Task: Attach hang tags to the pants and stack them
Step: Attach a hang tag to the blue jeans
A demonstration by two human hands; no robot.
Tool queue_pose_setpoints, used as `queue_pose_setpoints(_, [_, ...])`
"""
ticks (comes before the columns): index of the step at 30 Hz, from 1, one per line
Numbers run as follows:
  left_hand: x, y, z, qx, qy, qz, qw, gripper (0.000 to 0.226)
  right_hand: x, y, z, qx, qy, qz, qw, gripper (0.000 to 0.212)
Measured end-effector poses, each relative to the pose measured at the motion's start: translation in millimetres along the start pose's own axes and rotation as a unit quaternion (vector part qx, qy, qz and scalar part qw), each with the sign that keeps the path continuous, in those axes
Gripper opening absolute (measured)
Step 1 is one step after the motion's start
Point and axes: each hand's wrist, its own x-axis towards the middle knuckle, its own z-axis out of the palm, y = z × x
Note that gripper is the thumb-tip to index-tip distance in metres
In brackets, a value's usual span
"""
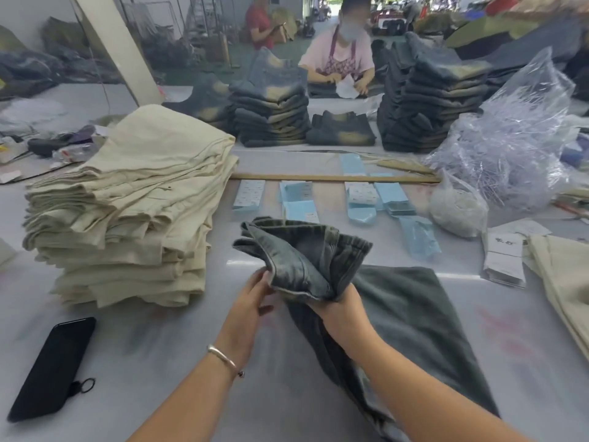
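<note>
A pair of dark grey-green washed pants [401,314] lies across the white table in front of me, its waistband end bunched and lifted. My right hand [342,309] grips that bunched waistband from below. My left hand [251,298] touches the left edge of the raised fabric with its fingertips; I cannot tell whether it pinches it. Light blue hang tags [299,199] lie in several small piles just beyond the pants. To my left stands a tall stack of folded cream pants [127,205].
A black phone [54,368] lies at the near left. A wooden stick [334,178] crosses the table behind the tags. Plastic bags [503,148] sit at the right, white tags [505,260] and cream fabric [564,282] beside them. Stacks of dark pants [271,116] and two people are beyond.
</note>
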Motion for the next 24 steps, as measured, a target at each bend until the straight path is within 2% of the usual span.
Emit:
queue_pose_setpoints(2, [-11,15,7,-0.001,0.028,0.109,0.994,0.034,1,-35,11,0.132,-0.042,-0.032,0.990,0.031])
queue_pose_setpoints(6, [-36,79,15,-0.025,0.022,0.314,0.949,0.044,1,-107,21,0.262,-0.076,-0.070,0.960,0.040])
queue_pose_setpoints(8, [-38,111,19,0.063,0.026,0.402,0.913,0.049,-1,-128,12,0.329,-0.100,-0.069,0.936,0.045])
queue_pose_setpoints(10, [-33,133,32,0.192,0.043,0.480,0.855,0.056,-6,-134,-8,0.377,-0.124,-0.065,0.916,0.057])
queue_pose_setpoints(12, [-19,134,55,0.274,0.007,0.517,0.811,0.059,-15,-116,-32,0.409,-0.113,-0.071,0.903,0.067])
queue_pose_setpoints(13, [-11,124,68,0.302,-0.034,0.502,0.810,0.060,-21,-100,-44,0.420,-0.078,-0.054,0.903,0.068])
queue_pose_setpoints(15, [9,87,92,0.360,-0.135,0.417,0.824,0.060,-35,-56,-68,0.383,0.056,0.051,0.921,0.060])
queue_pose_setpoints(16, [20,59,100,0.396,-0.183,0.357,0.826,0.058,-42,-30,-82,0.321,0.122,0.128,0.930,0.052])
queue_pose_setpoints(17, [28,27,105,0.448,-0.223,0.292,0.815,0.057,-49,-6,-95,0.239,0.155,0.211,0.935,0.044])
queue_pose_setpoints(18, [33,-7,107,0.519,-0.250,0.230,0.785,0.057,-55,16,-110,0.157,0.146,0.297,0.930,0.039])
queue_pose_setpoints(19, [35,-39,106,0.595,-0.264,0.173,0.739,0.058,-61,34,-125,0.074,0.103,0.383,0.915,0.040])
queue_pose_setpoints(20, [33,-67,102,0.653,-0.271,0.131,0.695,0.061,-66,49,-139,0.000,0.039,0.451,0.892,0.042])
queue_pose_setpoints(21, [29,-90,98,0.685,-0.268,0.111,0.668,0.062,-70,58,-153,-0.061,-0.018,0.492,0.868,0.044])
queue_pose_setpoints(23, [26,-115,94,0.690,-0.239,0.118,0.673,0.061,-72,67,-176,-0.144,-0.067,0.506,0.848,0.049])
queue_pose_setpoints(24, [26,-117,96,0.683,-0.226,0.126,0.683,0.062,-70,68,-186,-0.166,-0.058,0.490,0.854,0.049])
